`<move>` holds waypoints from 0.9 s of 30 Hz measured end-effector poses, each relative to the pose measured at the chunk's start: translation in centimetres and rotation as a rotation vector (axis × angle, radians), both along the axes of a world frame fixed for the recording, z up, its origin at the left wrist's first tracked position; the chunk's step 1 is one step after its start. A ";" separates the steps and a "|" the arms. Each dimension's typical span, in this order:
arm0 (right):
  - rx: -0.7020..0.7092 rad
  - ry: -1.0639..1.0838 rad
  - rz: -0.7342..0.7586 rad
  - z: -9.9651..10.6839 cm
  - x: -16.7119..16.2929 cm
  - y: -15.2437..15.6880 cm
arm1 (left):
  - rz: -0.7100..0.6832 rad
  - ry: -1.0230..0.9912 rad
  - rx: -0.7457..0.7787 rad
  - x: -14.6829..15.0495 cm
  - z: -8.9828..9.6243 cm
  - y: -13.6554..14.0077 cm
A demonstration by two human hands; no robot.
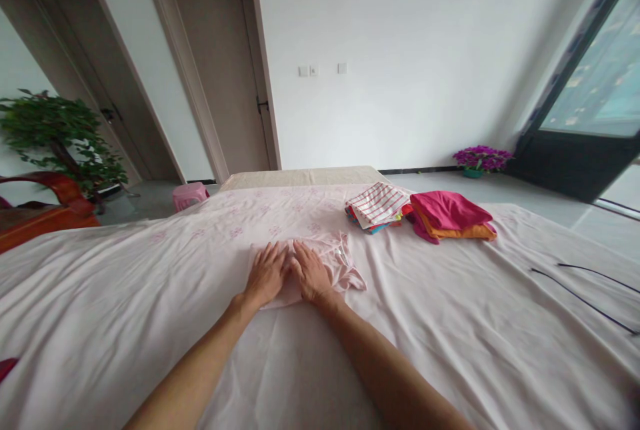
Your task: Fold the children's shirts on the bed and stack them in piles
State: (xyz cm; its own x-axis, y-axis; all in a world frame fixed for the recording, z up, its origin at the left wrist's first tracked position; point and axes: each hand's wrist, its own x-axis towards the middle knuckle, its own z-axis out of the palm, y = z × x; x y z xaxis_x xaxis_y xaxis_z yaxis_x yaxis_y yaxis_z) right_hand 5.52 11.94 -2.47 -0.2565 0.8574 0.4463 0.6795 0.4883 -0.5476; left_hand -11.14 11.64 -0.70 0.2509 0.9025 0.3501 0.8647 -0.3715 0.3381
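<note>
A pale pink garment (344, 271) lies folded on the pale pink sheet, its right end gathered in loose creases. My left hand (267, 275) rests flat on its left part, fingers stretched out and pointing away from me. Close beside it, my right hand (309, 273) presses flat on the middle of the cloth, fingers also extended. The two thumbs nearly meet. The parts of the garment under both palms are hidden.
Beyond the garment, to the right, sit a pile topped with striped cloth (377, 205) and a magenta-and-orange cloth stack (447, 213). Two thin dark cords or strips (583, 300) lie farther right. A pink stool (190, 197) and wooden chair (50, 210) stand left.
</note>
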 end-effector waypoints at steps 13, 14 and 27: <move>0.079 -0.154 -0.080 0.9 -0.3 -0.9 | 0.286 -0.164 0.093 -3.6 -0.9 -1.0; 0.110 -0.169 -0.073 1.1 -0.4 -1.1 | 0.349 -0.241 0.011 -4.3 -0.8 -1.3; -0.174 0.069 0.092 6.0 -3.0 -2.4 | 0.218 -1.112 -0.605 -4.2 3.7 -4.3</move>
